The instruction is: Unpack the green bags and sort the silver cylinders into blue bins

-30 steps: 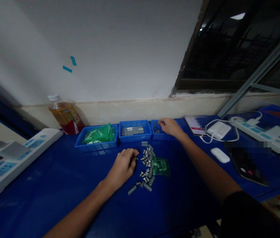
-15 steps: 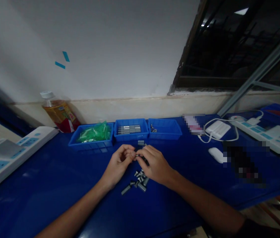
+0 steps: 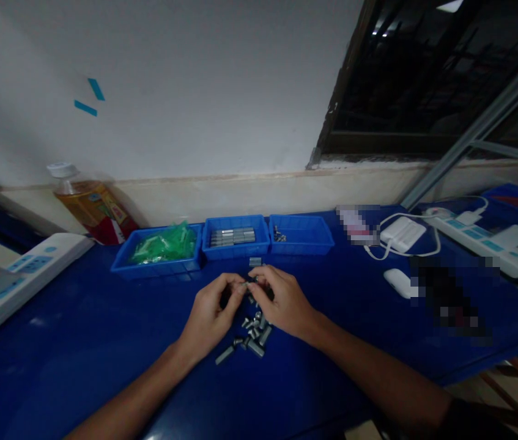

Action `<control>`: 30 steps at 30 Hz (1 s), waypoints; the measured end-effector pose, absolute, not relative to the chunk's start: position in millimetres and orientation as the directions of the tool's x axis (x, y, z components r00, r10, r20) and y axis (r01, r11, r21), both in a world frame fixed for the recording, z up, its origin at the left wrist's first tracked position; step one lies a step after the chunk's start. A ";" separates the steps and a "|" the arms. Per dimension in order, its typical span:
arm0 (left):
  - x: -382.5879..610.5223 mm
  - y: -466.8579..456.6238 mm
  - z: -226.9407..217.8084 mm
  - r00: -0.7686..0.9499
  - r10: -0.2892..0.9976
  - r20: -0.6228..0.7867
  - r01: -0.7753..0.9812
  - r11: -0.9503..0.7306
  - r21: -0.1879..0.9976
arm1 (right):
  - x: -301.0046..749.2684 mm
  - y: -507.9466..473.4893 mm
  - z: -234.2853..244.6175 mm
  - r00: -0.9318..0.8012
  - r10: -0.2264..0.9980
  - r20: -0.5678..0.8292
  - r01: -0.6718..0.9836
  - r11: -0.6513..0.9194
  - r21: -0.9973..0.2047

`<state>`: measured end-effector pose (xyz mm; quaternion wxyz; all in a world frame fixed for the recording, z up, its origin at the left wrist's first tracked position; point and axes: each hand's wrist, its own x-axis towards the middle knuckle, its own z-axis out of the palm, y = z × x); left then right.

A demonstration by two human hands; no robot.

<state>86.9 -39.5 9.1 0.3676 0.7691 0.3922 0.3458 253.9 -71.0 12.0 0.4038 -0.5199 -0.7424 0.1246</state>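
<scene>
My left hand [image 3: 210, 315] and my right hand [image 3: 284, 302] meet fingertip to fingertip above the blue table [image 3: 103, 342]. Both pinch a small metal piece [image 3: 246, 284] between them; I cannot tell its exact shape. Under and below the hands lies a heap of several small grey metal cylinders [image 3: 252, 336]. One more grey piece [image 3: 255, 262] lies just beyond the fingers.
Three blue trays stand at the back: one with green bags [image 3: 160, 250], one with grey metal bars [image 3: 233, 237], one nearly empty [image 3: 302, 235]. A drink bottle [image 3: 87, 205] is at the left, white power strips [image 3: 11, 278] [image 3: 488, 238] at both sides, a white charger [image 3: 400, 232] at right.
My right hand came back from the right tray to meet my left hand over the heap. Since half a second ago the hands have barely moved; the view has drifted right.
</scene>
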 end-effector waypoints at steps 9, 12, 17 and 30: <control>86.4 -37.4 8.5 0.507 0.843 0.180 0.312 -0.374 0.873 | 264.9 -65.9 33.3 -0.330 0.775 0.540 0.781 0.545 -0.305; 85.9 -35.8 7.0 0.530 0.813 0.240 0.420 -0.498 0.758 | 288.6 -41.6 51.6 -0.215 0.830 0.515 0.881 0.392 -0.264; 81.6 -31.5 -0.3 0.658 0.704 0.269 0.510 -0.679 0.528 | 332.8 15.1 66.9 0.125 0.986 0.106 0.991 -0.120 -0.054; 80.9 -35.4 1.6 0.682 0.699 0.216 0.572 -0.694 0.438 | 336.9 55.4 43.4 0.285 0.953 -0.101 0.951 -0.294 -0.090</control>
